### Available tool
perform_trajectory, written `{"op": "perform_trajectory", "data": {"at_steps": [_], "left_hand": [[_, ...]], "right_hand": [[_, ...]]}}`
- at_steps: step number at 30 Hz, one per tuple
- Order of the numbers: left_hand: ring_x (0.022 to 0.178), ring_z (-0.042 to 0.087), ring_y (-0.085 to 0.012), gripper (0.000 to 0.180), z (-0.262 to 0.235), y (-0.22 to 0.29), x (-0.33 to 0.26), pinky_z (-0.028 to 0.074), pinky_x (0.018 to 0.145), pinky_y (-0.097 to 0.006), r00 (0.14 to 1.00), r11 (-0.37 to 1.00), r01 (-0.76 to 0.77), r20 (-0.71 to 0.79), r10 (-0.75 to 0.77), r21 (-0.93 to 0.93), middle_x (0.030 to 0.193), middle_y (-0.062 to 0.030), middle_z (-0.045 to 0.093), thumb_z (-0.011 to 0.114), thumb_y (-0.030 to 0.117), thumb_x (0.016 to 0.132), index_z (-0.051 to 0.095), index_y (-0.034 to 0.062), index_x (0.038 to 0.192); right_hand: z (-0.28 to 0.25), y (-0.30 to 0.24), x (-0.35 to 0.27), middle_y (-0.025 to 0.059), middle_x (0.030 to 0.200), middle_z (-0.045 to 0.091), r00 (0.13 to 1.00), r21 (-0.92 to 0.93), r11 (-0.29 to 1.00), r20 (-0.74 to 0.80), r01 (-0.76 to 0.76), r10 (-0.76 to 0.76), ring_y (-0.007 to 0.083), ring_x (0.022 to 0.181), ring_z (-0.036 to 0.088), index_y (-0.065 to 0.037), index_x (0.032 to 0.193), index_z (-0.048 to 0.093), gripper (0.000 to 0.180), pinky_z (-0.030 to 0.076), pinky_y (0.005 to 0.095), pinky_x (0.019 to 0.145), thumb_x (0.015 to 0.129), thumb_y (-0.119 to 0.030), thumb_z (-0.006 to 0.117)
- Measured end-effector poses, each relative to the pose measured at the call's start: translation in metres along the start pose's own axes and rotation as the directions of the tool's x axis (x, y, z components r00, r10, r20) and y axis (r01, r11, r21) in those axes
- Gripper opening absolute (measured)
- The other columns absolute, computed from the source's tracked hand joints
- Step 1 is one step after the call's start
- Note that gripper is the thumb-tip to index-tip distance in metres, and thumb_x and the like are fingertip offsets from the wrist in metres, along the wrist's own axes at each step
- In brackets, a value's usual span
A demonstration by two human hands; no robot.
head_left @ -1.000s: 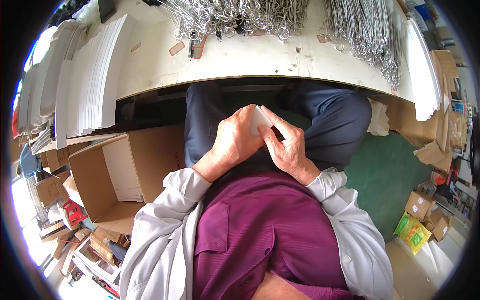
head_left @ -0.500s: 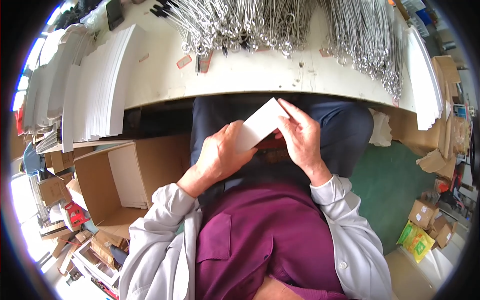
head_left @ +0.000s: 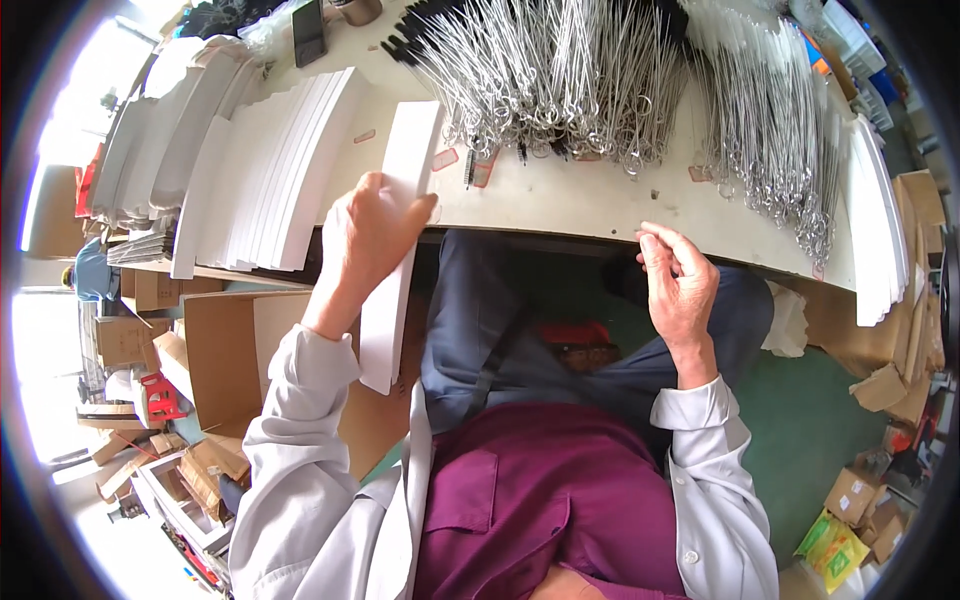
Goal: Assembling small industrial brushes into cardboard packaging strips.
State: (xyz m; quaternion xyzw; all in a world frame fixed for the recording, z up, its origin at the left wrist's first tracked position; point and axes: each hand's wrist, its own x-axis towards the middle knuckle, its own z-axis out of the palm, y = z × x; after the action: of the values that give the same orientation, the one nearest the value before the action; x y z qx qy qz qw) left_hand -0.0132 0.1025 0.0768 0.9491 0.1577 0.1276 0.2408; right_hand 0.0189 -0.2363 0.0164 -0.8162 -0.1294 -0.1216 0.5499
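The white box slants left of centre, its upper end over the bench, its lower end past the edge. The left hand grips it around the middle, probably to balance its length. The right hand, right of centre, is loosely curled and seems empty. Packed side by side at upper left, the white strips likely brace one another. The wires, top centre, point their loops toward the person, presumably for easy grasping.
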Motion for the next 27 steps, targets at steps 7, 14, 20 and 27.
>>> {"op": "perform_trajectory", "data": {"at_steps": [7, 14, 20, 27], "left_hand": [[0.081, 0.073, -0.0425, 0.06, -0.008, -0.017, 0.055, 0.057, 0.077, -0.048, 0.99, 0.934, 0.112, 0.039, -0.133, 0.339, 0.083, -0.0288, 0.072, 0.072, 0.047, 0.079, 0.071, -0.0114, 0.091], [0.085, 0.073, -0.039, 0.054, 0.003, -0.011, 0.094, 0.056, 0.079, -0.046, 0.997, 0.824, 0.036, 0.042, -0.072, 0.566, 0.087, -0.0242, 0.073, 0.071, 0.05, 0.089, 0.071, -0.0045, 0.093], [0.081, 0.072, -0.0389, 0.033, 0.017, 0.022, 0.089, 0.057, 0.077, -0.045, 0.96, 0.968, -0.251, 0.131, 0.247, 0.011, 0.086, -0.0221, 0.073, 0.073, 0.032, 0.088, 0.073, 0.0014, 0.099], [0.075, 0.073, -0.0319, 0.038, 0.046, 0.013, 0.095, 0.058, 0.074, -0.04, 0.965, 0.973, -0.189, 0.158, 0.209, -0.131, 0.078, -0.019, 0.073, 0.077, 0.032, 0.083, 0.075, -0.0041, 0.096]], "right_hand": [[-0.003, 0.001, 0.002, 0.0104, 0.082, 0.075, 0.999, -0.015, 0.999, 0.036, -0.034, 0.035, 0.0129, 0.071, 0.072, 0.002, 0.107, 0.074, 0.016, 0.055, 0.0266, 0.066, 0.098, -0.011, 0.071], [-0.004, 0.004, 0.006, 0.0069, 0.088, 0.076, 0.99, -0.018, 0.994, 0.093, -0.107, 0.109, 0.0075, 0.072, 0.067, 0.003, 0.111, 0.074, 0.019, 0.055, 0.0228, 0.065, 0.101, -0.012, 0.066], [0.0, 0.005, 0.011, 0.0102, 0.081, 0.073, 0.991, -0.096, 0.988, 0.042, -0.12, 0.124, 0.0131, 0.064, 0.065, 0.002, 0.104, 0.075, 0.015, 0.051, 0.0279, 0.061, 0.096, -0.012, 0.072], [0.005, 0.008, 0.013, 0.0106, 0.083, 0.072, 1.0, -0.104, 0.995, 0.015, -0.008, 0.01, 0.0152, 0.065, 0.064, 0.001, 0.101, 0.074, 0.012, 0.051, 0.0287, 0.062, 0.094, -0.01, 0.073]]}}
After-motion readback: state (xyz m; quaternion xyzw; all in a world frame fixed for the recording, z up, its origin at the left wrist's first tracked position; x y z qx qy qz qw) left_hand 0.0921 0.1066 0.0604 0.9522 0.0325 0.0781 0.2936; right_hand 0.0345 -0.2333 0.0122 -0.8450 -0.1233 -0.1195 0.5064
